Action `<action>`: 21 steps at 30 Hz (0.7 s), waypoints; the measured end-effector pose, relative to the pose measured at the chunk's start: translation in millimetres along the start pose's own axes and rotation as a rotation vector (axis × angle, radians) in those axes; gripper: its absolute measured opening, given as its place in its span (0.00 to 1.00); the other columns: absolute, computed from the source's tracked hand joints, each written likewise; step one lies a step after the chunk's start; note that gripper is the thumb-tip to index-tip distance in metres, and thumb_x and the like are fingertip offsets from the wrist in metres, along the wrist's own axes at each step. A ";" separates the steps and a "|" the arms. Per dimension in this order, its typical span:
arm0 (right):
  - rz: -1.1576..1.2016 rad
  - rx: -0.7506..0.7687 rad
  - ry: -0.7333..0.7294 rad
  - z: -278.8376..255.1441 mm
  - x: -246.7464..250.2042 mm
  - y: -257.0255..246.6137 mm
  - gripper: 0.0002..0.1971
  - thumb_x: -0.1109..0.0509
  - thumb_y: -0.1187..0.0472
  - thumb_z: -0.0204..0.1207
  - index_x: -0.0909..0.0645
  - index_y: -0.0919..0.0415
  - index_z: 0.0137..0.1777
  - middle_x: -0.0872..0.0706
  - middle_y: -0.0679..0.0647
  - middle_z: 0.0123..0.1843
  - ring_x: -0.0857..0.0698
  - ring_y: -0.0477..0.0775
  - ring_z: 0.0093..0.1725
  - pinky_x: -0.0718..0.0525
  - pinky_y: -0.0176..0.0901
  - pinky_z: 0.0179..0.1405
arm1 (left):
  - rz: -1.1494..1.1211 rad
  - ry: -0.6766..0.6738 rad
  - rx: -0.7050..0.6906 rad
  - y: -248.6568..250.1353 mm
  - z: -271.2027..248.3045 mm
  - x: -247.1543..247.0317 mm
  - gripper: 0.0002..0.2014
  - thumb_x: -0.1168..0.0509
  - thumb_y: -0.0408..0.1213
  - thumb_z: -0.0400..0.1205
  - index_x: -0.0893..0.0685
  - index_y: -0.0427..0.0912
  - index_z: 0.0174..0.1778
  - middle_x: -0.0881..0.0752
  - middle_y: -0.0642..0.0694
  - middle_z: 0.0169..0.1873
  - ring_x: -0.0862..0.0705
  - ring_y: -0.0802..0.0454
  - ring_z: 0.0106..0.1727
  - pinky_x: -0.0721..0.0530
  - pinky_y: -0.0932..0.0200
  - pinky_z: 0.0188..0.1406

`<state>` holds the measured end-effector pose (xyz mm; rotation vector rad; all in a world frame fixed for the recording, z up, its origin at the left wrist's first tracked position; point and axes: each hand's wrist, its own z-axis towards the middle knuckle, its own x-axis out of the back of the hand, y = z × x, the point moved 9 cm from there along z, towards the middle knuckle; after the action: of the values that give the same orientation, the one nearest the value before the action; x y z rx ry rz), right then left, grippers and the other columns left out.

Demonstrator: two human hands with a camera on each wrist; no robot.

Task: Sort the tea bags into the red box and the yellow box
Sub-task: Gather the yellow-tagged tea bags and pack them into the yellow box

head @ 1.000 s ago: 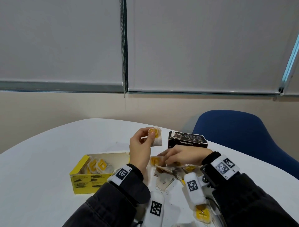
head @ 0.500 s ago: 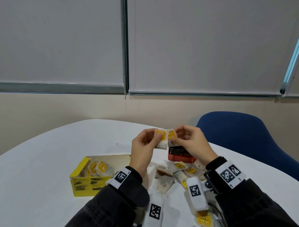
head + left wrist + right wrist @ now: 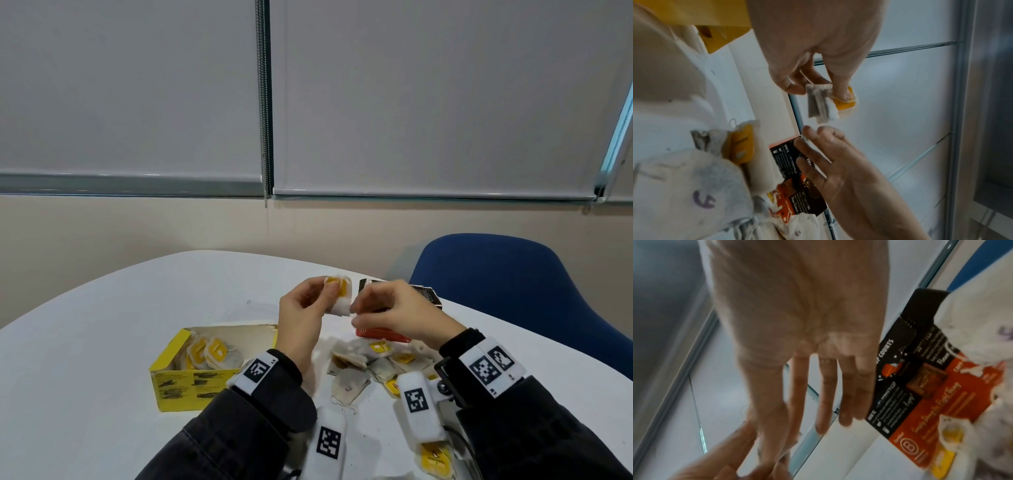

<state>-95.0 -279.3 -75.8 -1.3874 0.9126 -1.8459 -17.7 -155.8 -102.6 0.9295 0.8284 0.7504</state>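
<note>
My left hand (image 3: 327, 298) is raised above the white table (image 3: 102, 342) and pinches two tea bags with yellow tags (image 3: 339, 295) between thumb and forefinger; the left wrist view shows that stack of tea bags (image 3: 823, 104) in the left hand (image 3: 818, 91). My right hand (image 3: 354, 315) hovers just right of the stack, fingers straight and holding nothing, as the right wrist view confirms for the right hand (image 3: 818, 426). The red box (image 3: 383, 334) lies behind the right hand, partly hidden. The open yellow box (image 3: 191, 377) at left holds several tea bags.
A loose pile of tea bags (image 3: 370, 363) lies between my wrists, in front of the red box. One more yellow-tagged bag (image 3: 435, 459) sits at the near edge. A blue chair (image 3: 513, 291) stands behind the table on the right.
My right hand lifted a tea bag from the pile and brought it up to my left hand. The left hand now holds both bags, and the right hand has let go.
</note>
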 end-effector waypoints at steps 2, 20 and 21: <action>-0.211 -0.016 -0.264 -2.0 -22.0 6.0 0.02 0.20 0.59 0.70 0.08 0.53 0.43 0.12 0.47 0.56 0.14 0.46 0.54 0.17 0.42 0.59 | 0.034 0.041 -0.006 -2.7 3.8 6.6 0.07 0.27 0.42 0.77 0.11 0.43 0.47 0.10 0.41 0.48 0.12 0.52 0.47 0.19 0.66 0.46; 0.056 0.093 0.320 1.6 31.6 2.7 0.04 0.22 0.63 0.73 0.10 0.58 0.47 0.08 0.55 0.42 0.10 0.49 0.40 0.17 0.28 0.38 | -0.010 -0.084 0.045 -2.0 -2.5 -9.8 0.09 0.30 0.38 0.79 0.13 0.36 0.50 0.10 0.43 0.43 0.13 0.46 0.45 0.13 0.48 0.46; 0.058 0.111 0.310 0.7 30.0 0.5 0.04 0.23 0.61 0.74 0.10 0.58 0.47 0.08 0.53 0.41 0.10 0.47 0.41 0.17 0.28 0.38 | -0.010 -0.091 0.053 -2.9 -3.2 -10.5 0.10 0.28 0.38 0.78 0.13 0.37 0.51 0.10 0.42 0.44 0.13 0.44 0.46 0.14 0.42 0.51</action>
<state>-101.2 -304.3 -60.4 -1.0145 0.9729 -2.0687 -24.9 -164.6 -103.5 0.9987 0.7756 0.6751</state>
